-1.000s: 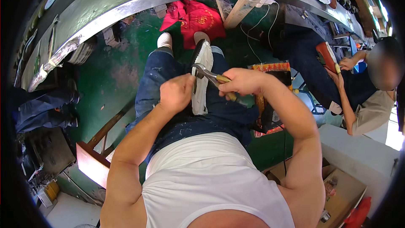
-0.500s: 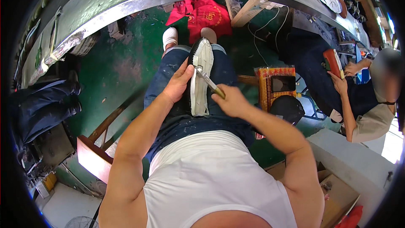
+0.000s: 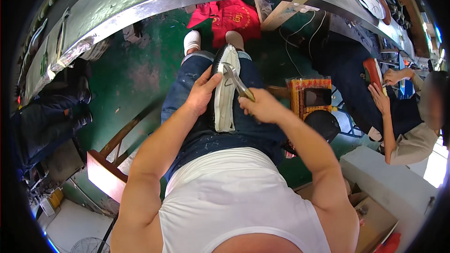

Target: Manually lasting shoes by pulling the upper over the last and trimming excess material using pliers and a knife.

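Note:
A white shoe (image 3: pixel 225 94) with a dark sole edge lies lengthwise on my lap, toe pointing away from me. My left hand (image 3: pixel 202 91) presses against its left side and steadies it. My right hand (image 3: pixel 262 107) grips the handle of a metal hammer-like tool (image 3: pixel 235 80), whose head rests on the shoe's upper part near the toe. I am seated, in blue jeans and a white sleeveless top.
A grey curved workbench edge (image 3: pixel 154 0) runs across the top. Red cloth (image 3: pixel 229 16) lies on the green floor by my feet. At right sits another person (image 3: pixel 408 126) holding a red shoe (image 3: pixel 373 72). A patterned box (image 3: pixel 311 96) stands by my right knee.
The view has shifted slightly. My right hand has brought the tool down along the shoe toward the toe; my left hand stays pressed on the shoe's side.

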